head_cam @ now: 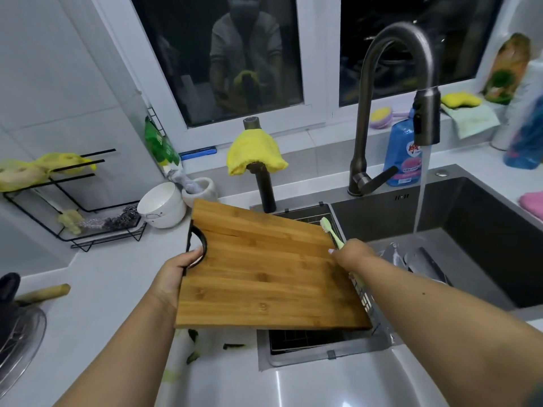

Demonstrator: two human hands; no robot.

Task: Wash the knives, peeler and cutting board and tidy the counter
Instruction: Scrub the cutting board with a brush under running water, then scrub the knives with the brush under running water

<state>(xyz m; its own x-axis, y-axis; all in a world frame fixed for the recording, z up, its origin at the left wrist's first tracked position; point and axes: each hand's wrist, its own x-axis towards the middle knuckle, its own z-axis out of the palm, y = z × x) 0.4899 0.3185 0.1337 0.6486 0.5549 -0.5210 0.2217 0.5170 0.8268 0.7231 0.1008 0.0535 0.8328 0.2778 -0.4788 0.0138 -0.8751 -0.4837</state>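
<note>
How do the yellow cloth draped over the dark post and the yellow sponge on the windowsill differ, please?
The yellow cloth hangs folded over the dark post behind the cutting board; the yellow sponge lies flat on the windowsill, right of the faucet. The cloth looks larger and soft, drooping on both sides; the sponge looks smaller and compact. Both are bright yellow, and neither hand touches them.

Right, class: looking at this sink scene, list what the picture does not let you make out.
Head view only:
- Objects in the sink under the running water: glare and blur; knives or peeler can't be confirmed.
- Cutting board underside: faces away.
- Toothbrush handle end: hidden by the right hand.
- Left hand fingertips: behind the board's handle.
</note>
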